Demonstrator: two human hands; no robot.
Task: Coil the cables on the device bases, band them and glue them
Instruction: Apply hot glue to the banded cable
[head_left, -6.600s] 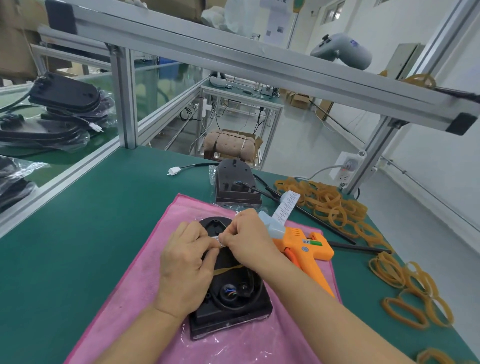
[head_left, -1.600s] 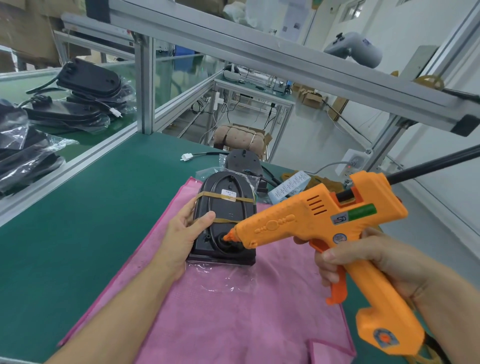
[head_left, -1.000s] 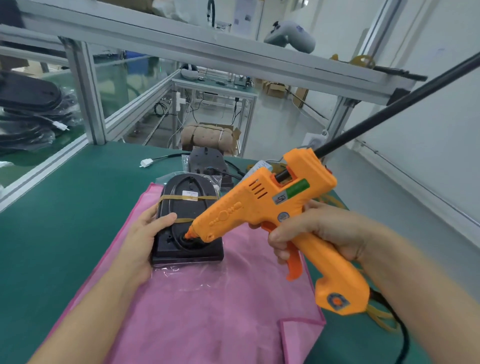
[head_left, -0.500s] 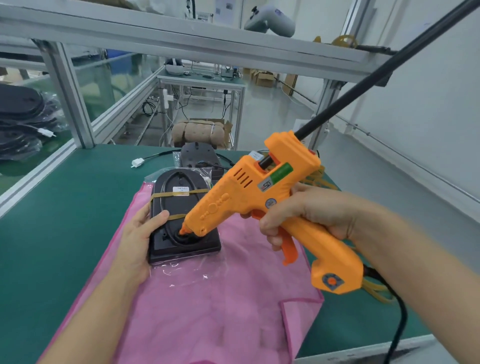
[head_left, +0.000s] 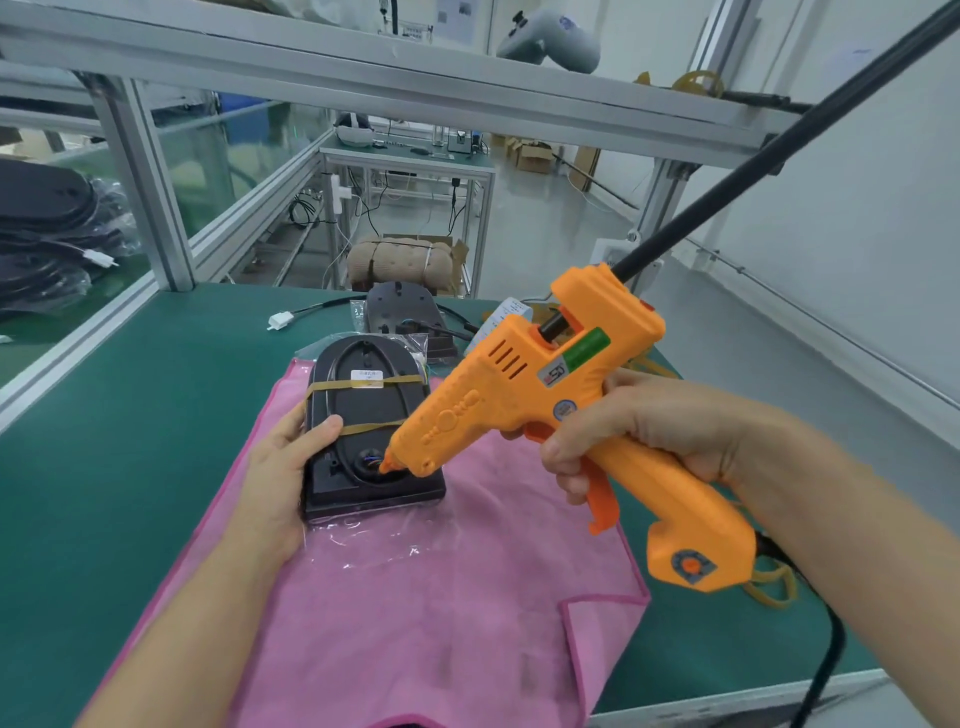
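A black device base (head_left: 363, 421) lies flat on a pink cloth (head_left: 415, 597), at about the cloth's 11 o'clock corner, with a clear plastic bag (head_left: 374, 535) under it. A black cable (head_left: 332, 410) is coiled in a loop on its top face, and two tan rubber bands (head_left: 363, 384) cross it from side to side, the farther one passing under a small white label (head_left: 367, 375). The left hand (head_left: 280, 467) holds the base at its 9 o'clock edge, thumb pressed on top beside the nearer band, the other fingers hidden behind the side. The right hand (head_left: 639, 431) is wrapped around the handle of an orange glue gun (head_left: 545, 400), with one finger on the trigger. The gun's nozzle tip sits at the round hole near the base's 6 o'clock end, where coloured wires show; whether it touches cannot be told. A black glue stick (head_left: 779, 150) juts from the gun's back toward 1 o'clock. At 12 o'clock from the base a second black base (head_left: 400, 312) rests on the green bench (head_left: 130, 415), with a white connector (head_left: 280, 319) at 11 o'clock.
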